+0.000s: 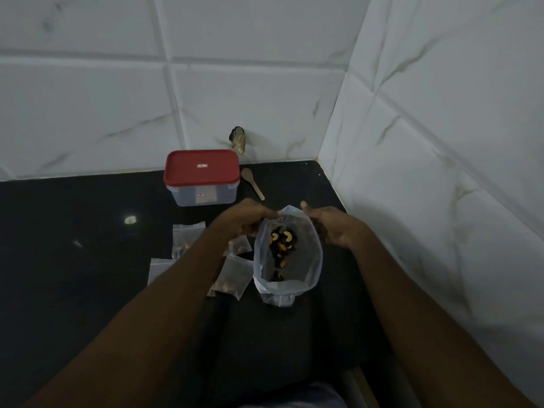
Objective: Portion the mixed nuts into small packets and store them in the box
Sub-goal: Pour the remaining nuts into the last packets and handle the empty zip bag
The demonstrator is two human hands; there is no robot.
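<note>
On the counter (73, 290), both hands (247, 219) (330, 225) grip the open nut bag (307, 260).

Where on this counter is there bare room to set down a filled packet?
Bare counter left of the box, and a strip between the spoon and right wall. Crowded: packets lie beside the held bag.

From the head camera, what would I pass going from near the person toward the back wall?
open bag of mixed nuts → red-lidded box → dark lump on the wall. The wooden spoon sits level with the box, so I skip it.
</note>
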